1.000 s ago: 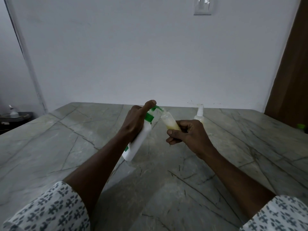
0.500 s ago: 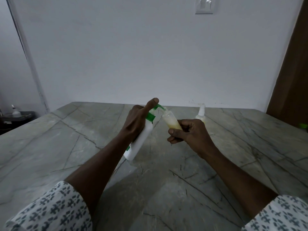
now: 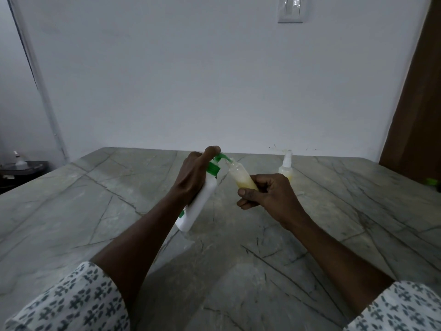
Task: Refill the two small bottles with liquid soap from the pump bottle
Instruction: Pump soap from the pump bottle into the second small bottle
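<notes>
Head view looks down over a grey veined stone tabletop (image 3: 95,211) that meets a pale wall. The left hand (image 3: 193,179) has its grip wrapped round the upper body of the white pump bottle (image 3: 200,204), which leans to the right with its bottom corner resting on the tabletop; one finger (image 3: 211,150) lies on top of the green pump head (image 3: 220,158). The pump's green spout points right and meets the open mouth of a small clear bottle (image 3: 239,174), which is tilted to the left toward it. The right hand (image 3: 269,194) has its grip pinched round the lower part of that small bottle, thumb in front and fingers curled behind, and holds it up off the tabletop. Pale yellow liquid soap fills the lower part of it, while the neck looks clear. Behind the right hand a second small bottle (image 3: 285,169) stands upright on the tabletop, with a white spray top fitted and yellowish liquid inside, partly hidden by the knuckles. Both forearms are bare, with patterned white sleeves (image 3: 71,304) at the bottom corners. A white switch plate (image 3: 290,8) sits high on the wall
</notes>
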Action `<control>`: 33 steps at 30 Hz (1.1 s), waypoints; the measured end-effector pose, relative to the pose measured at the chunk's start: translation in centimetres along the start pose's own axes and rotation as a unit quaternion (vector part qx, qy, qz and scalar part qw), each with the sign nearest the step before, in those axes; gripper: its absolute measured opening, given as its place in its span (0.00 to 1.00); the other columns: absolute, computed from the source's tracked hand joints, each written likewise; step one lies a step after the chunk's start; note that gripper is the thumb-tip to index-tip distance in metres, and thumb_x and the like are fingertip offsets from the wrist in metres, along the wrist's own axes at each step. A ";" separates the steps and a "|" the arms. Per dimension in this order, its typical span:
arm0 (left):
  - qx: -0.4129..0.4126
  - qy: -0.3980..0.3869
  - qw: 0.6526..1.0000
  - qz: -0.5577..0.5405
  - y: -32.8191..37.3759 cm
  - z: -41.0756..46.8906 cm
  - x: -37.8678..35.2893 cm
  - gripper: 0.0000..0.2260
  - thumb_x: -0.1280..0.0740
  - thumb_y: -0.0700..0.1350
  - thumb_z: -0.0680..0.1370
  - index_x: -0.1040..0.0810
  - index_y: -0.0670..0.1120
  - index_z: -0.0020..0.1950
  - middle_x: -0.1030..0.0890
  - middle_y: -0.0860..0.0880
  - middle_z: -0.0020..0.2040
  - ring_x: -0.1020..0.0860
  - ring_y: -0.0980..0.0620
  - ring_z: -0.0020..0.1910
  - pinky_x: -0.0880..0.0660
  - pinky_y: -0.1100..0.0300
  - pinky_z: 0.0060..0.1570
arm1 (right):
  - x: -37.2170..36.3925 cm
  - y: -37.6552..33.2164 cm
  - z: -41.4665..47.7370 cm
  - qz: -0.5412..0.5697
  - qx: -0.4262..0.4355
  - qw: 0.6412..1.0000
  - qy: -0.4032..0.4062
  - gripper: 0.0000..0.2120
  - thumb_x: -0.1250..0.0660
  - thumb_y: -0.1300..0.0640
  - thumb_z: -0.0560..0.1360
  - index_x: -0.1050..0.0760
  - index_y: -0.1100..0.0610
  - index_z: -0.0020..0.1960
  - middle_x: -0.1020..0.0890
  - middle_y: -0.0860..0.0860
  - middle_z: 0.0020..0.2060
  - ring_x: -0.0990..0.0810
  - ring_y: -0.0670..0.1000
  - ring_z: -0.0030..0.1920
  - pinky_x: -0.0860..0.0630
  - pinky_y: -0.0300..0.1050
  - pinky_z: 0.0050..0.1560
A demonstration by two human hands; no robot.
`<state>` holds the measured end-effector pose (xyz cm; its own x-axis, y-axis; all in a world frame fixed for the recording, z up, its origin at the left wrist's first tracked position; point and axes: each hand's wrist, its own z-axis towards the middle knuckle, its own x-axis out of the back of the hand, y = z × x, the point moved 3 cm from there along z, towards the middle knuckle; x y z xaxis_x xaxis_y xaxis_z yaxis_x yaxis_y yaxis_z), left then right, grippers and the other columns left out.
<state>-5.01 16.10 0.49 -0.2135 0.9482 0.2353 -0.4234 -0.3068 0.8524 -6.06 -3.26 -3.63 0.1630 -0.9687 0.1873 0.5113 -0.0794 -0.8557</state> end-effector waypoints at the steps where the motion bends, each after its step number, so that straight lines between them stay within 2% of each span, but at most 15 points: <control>1: -0.001 -0.001 1.000 -0.001 -0.1 0.0 0.0 0.24 0.39 0.67 0.71 0.18 0.48 0.35 0.19 0.46 0.32 0.23 0.48 0.33 0.28 0.51 0.41 | 0.0 -0.1 0.0 0.005 0.000 1.000 0.002 0.18 0.27 0.65 0.71 0.22 0.67 0.60 0.14 0.60 0.39 0.14 0.59 0.38 0.17 0.54 0.43; 7: 0.018 -0.015 1.000 0.008 0.2 -0.2 -0.2 0.31 0.38 0.70 0.69 0.17 0.41 0.36 0.19 0.45 0.30 0.24 0.50 0.30 0.27 0.52 0.40 | 0.2 -0.5 0.0 0.008 0.005 1.000 0.006 0.18 0.28 0.66 0.71 0.23 0.67 0.60 0.15 0.61 0.40 0.14 0.59 0.37 0.16 0.49 0.41; 10: 0.013 -0.012 1.000 0.006 0.2 -0.3 -0.2 0.26 0.38 0.65 0.72 0.18 0.43 0.35 0.19 0.46 0.30 0.24 0.50 0.30 0.28 0.53 0.39 | 0.3 -0.3 0.0 0.009 0.000 1.000 0.006 0.18 0.27 0.66 0.71 0.23 0.68 0.60 0.15 0.61 0.39 0.14 0.59 0.37 0.16 0.50 0.41; 13: 0.010 0.006 1.000 0.003 0.1 -0.2 -0.2 0.21 0.38 0.63 0.71 0.17 0.46 0.36 0.19 0.47 0.31 0.23 0.47 0.32 0.28 0.52 0.41 | 0.2 -0.2 -0.1 -0.007 -0.003 1.000 -0.002 0.18 0.26 0.65 0.70 0.22 0.67 0.60 0.14 0.61 0.39 0.14 0.59 0.37 0.16 0.52 0.42; 16: 0.009 0.015 1.000 0.005 0.2 -0.2 -0.2 0.22 0.38 0.63 0.69 0.18 0.45 0.35 0.19 0.46 0.33 0.23 0.45 0.34 0.28 0.49 0.43 | 0.3 -0.1 -0.1 -0.014 -0.005 1.000 -0.003 0.18 0.26 0.65 0.70 0.22 0.67 0.59 0.14 0.60 0.38 0.14 0.59 0.36 0.16 0.52 0.41; 20: 0.012 0.014 1.000 0.020 0.3 -0.3 -0.1 0.20 0.39 0.64 0.69 0.19 0.50 0.36 0.19 0.46 0.35 0.22 0.44 0.38 0.25 0.46 0.47 | 0.4 -0.2 0.0 -0.013 -0.004 1.000 0.000 0.18 0.26 0.65 0.70 0.21 0.67 0.59 0.14 0.59 0.38 0.14 0.59 0.37 0.16 0.53 0.42; 22: 0.010 0.008 1.000 0.022 0.2 -0.2 -0.1 0.22 0.39 0.67 0.71 0.17 0.50 0.36 0.18 0.48 0.32 0.21 0.47 0.34 0.25 0.49 0.44 | 0.4 -0.3 0.0 -0.004 -0.005 1.000 0.004 0.18 0.26 0.66 0.70 0.22 0.67 0.59 0.14 0.59 0.38 0.14 0.59 0.37 0.16 0.52 0.42; 26: 0.010 0.002 1.000 0.020 0.2 -0.3 -0.1 0.22 0.37 0.66 0.75 0.18 0.53 0.29 0.19 0.50 0.28 0.23 0.53 0.29 0.28 0.55 0.40 | 0.5 -0.5 0.1 0.008 -0.004 1.000 0.010 0.17 0.27 0.67 0.70 0.22 0.68 0.59 0.15 0.58 0.37 0.14 0.59 0.37 0.16 0.51 0.40; 33: 0.015 -0.001 1.000 0.017 0.2 -0.1 -0.3 0.22 0.38 0.65 0.70 0.17 0.49 0.36 0.19 0.49 0.30 0.23 0.49 0.32 0.27 0.52 0.42 | 0.6 -0.2 0.0 -0.008 -0.006 1.000 0.009 0.19 0.26 0.66 0.70 0.22 0.67 0.60 0.15 0.60 0.38 0.14 0.60 0.37 0.16 0.54 0.42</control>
<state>-5.14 15.72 0.50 -0.2244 0.9377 0.2651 -0.3894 -0.3357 0.8577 -6.08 -3.84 -3.40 0.1389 -0.9714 0.1925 0.5033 -0.0981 -0.8585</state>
